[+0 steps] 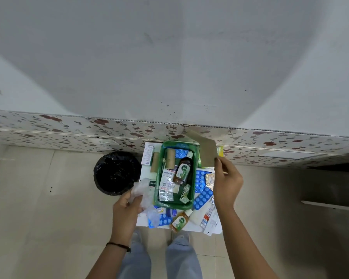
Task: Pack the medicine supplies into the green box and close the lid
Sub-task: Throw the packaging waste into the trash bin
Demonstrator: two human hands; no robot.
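Note:
The green box (pixel 157 178) stands open on a small white table (pixel 191 229). Inside lie a brown antiseptic bottle (pixel 183 171), a tan bandage roll (pixel 170 158), blue and silver pill strips and a plaster packet. My right hand (pixel 227 182) holds the box's cardboard-coloured lid (pixel 207 150), tilted up over the box's right side. My left hand (pixel 127 210) grips a crumpled clear plastic wrapper (pixel 144 195) left of the box. Around the box lie a second antiseptic bottle (pixel 179 220), blue pill strips (pixel 203 200), a white tube (pixel 201 215), another bandage roll (pixel 154 161) and a white carton (pixel 148 154).
A round bin lined with a black bag (pixel 116 173) stands on the tiled floor left of the table. A floral-patterned ledge (pixel 69 129) and grey wall run behind. My legs and shoes (pixel 179 250) are below the table edge.

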